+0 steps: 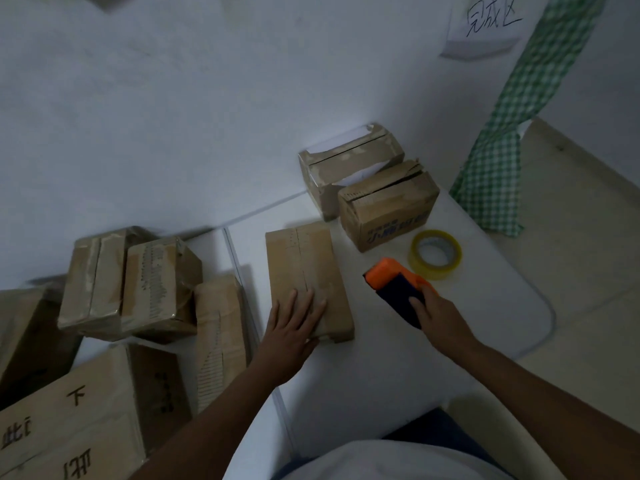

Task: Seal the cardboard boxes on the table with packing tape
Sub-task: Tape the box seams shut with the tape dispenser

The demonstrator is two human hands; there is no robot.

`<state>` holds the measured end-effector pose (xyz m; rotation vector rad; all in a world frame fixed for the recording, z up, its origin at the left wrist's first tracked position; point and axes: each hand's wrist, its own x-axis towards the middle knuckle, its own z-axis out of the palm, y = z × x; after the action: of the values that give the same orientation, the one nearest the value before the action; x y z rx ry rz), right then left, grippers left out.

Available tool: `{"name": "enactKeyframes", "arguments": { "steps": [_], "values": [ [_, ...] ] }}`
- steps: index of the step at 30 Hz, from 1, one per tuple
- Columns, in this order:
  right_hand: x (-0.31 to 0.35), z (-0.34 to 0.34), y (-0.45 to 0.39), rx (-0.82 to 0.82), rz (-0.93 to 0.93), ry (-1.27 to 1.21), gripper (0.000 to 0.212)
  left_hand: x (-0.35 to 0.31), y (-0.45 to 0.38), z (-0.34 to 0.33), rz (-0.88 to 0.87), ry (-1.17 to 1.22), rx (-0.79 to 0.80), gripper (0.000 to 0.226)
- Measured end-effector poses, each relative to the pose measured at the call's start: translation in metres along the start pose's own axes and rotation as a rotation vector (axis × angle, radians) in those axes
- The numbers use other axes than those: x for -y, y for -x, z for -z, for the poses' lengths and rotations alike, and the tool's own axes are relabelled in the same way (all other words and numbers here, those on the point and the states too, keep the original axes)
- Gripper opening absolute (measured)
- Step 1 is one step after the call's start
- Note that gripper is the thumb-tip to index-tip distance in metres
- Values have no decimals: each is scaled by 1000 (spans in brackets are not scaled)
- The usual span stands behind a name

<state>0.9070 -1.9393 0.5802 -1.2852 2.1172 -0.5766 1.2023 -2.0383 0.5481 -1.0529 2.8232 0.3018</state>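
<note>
My left hand (pixel 297 327) lies flat, fingers straight, on the flat box's (pixel 306 271) near end, mid-bench (pixel 381 358) | my right hand (pixel 437 318) grips the orange tape dispenser (pixel 394 282), raised beside the tape roll (pixel 435 254)

Cardboard, plastic, cloth and paper on a matt white bench

The flat box (pixel 306 278) is matt brown cardboard with a faintly glossy tape strip along its seam; the printed box (pixel 388 211) and the box behind it (pixel 349 161) show torn, rough paper edges. The tape roll (pixel 435 253) is shiny yellowish-clear film. The tape dispenser (pixel 398 289) looks smooth orange and dark blue plastic. The bench (pixel 467 320) is smooth, matt white. Green checked cloth (pixel 498 147) hangs beside a paper sign (pixel 485 26).
</note>
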Motion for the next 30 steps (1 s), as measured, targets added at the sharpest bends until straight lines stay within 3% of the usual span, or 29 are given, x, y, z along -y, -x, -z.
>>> {"name": "enactKeyframes", "arguments": {
  "steps": [6,8,10,12,14,17,23,30],
  "values": [
    [37,22,-6,28,28,-134,22,-4,-25,19,-2,68,108,71],
    [46,27,-7,37,53,-121,32,-13,-33,42,106,504,70,47],
    [53,30,-8,29,90,-108,44,-27,-39,70,371,1042,-11,18],
    [58,33,-8,42,118,-89,49,-30,-45,85,573,1347,53,25],
    [61,33,-9,52,139,-58,48,-30,-49,92,621,1512,160,38],
    [63,34,-9,51,164,-4,46,-30,-50,100,632,1600,181,39],
    [66,33,-9,84,183,-10,46,-31,-43,100,656,1719,168,22],
    [77,29,-10,93,207,118,62,-40,-36,93,712,1660,79,23]
  ]
}}
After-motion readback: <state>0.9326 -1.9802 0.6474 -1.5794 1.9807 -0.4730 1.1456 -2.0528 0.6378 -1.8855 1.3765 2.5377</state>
